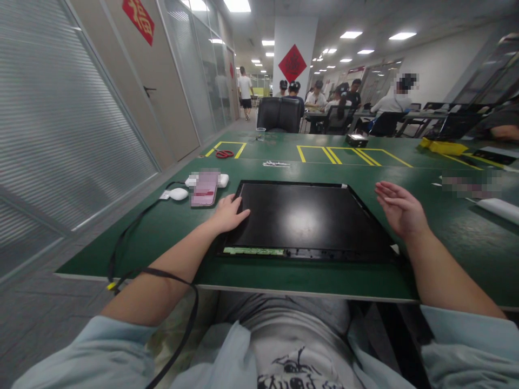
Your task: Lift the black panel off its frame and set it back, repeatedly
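A black flat display panel [300,216] lies on the green table in front of me, its glossy face up with a bright reflection in the middle. A green circuit strip [253,251] runs along the left part of its near edge. My left hand [230,212] rests on the panel's left edge, fingers spread and thumb lying over the face. Raised beside the right edge, apart from the panel, my right hand [399,208] holds nothing that I can see; its fingers are stretched out.
A phone [205,189] and a white mouse-shaped item [178,194] lie left of the panel. A black cable [138,227] crosses my left forearm. Red-handled scissors [224,154], a clear cup [260,133] and yellow tape marks stand farther back. Several people sit at other tables.
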The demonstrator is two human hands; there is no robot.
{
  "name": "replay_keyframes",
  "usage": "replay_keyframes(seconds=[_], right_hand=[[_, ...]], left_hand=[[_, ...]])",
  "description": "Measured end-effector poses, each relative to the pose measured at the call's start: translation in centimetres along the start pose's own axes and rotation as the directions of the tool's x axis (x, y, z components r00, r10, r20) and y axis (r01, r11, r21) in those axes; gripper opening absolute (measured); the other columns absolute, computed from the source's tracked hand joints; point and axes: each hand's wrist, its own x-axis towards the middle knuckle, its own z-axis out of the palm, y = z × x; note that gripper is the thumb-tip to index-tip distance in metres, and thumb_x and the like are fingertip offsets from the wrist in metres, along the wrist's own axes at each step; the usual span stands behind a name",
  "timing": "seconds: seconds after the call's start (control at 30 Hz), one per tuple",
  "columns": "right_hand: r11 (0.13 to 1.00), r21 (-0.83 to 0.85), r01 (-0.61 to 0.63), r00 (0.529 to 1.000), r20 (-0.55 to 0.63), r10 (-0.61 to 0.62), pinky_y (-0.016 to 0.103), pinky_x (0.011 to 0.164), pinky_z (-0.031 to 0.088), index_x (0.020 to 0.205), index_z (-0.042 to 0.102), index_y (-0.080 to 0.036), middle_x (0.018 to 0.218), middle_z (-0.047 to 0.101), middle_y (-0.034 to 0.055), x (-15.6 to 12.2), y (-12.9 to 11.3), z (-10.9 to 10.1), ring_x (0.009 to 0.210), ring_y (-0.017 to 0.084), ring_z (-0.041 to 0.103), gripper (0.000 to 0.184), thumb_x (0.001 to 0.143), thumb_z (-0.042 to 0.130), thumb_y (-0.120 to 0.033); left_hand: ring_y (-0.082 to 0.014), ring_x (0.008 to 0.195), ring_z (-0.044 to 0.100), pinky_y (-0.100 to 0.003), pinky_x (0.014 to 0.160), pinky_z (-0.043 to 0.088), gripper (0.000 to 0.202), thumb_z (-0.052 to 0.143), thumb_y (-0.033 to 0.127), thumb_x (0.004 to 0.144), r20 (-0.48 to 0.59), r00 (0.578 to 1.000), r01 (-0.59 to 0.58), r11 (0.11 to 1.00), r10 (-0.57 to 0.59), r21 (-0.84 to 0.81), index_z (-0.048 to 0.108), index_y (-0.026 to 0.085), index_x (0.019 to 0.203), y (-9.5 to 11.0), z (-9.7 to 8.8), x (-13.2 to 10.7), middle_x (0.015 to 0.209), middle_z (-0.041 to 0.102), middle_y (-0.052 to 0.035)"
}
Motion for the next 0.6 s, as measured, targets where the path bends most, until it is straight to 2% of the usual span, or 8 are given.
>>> replay_keyframes(seconds=[0.17,0.23,0.37,0.5,0.6], right_hand=[[0.993,-0.068,-0.094,0.991,-0.098,0.087,0.048,0.109,0.051,0.093,0.072,-0.031,0.117,0.074,0.0051,0.5,1.3,-0.7,0.128,0.032,0.061,0.032,0.061,0.072,-0.026],[0.972,-0.210,-0.107,0.990,-0.111,0.085,0.049,0.111,0.048,0.092,0.073,-0.032,0.113,0.075,0.0042,0.5,1.7,-0.7,0.127,0.032,0.061,0.032,0.060,0.075,-0.026],[0.857,-0.499,-0.128,0.992,-0.058,0.114,0.051,0.112,0.046,0.096,0.077,-0.032,0.111,0.075,0.0049,0.4,2.2,-0.9,0.125,0.034,0.063,0.034,0.063,0.079,-0.026],[0.807,-0.561,-0.185,0.979,-0.033,0.201,0.054,0.108,0.049,0.098,0.080,-0.030,0.099,0.077,0.0056,0.4,2.4,-1.0,0.113,0.035,0.068,0.035,0.064,0.079,-0.025],[0.804,-0.563,-0.191,0.976,-0.023,0.216,0.055,0.107,0.048,0.094,0.081,-0.030,0.091,0.077,0.0050,0.6,2.6,-1.2,0.105,0.034,0.070,0.032,0.063,0.080,-0.024]], left_hand=[[-0.0452,0.143,0.040,-0.057,0.119,0.029,0.060,0.061,0.054,0.082,0.005,1.000,0.023,1.000,-0.023,-0.007,0.064,0.017,0.129,0.0,0.0,0.0,0.150,0.052,-0.0224],[-0.0443,0.143,0.041,-0.057,0.119,0.029,0.060,0.061,0.053,0.082,0.006,1.000,0.010,1.000,-0.010,-0.010,0.063,0.017,0.131,0.0,-0.1,0.1,0.148,0.053,-0.0219],[-0.0407,0.144,0.042,-0.054,0.120,0.029,0.068,0.060,0.053,0.083,-0.001,1.000,0.016,0.999,-0.017,-0.042,0.056,0.017,0.140,-0.1,-0.7,0.2,0.149,0.053,-0.0202],[-0.0398,0.144,0.043,-0.052,0.120,0.030,0.069,0.058,0.050,0.083,-0.028,0.998,0.051,0.998,-0.052,-0.022,0.053,0.014,0.141,-0.6,-1.4,0.3,0.148,0.054,-0.0212],[-0.0412,0.138,0.049,-0.050,0.118,0.034,0.058,0.054,0.047,0.084,0.009,0.999,0.049,0.998,-0.049,0.040,0.063,0.010,0.128,-1.0,-1.8,0.5,0.139,0.060,-0.0239]])
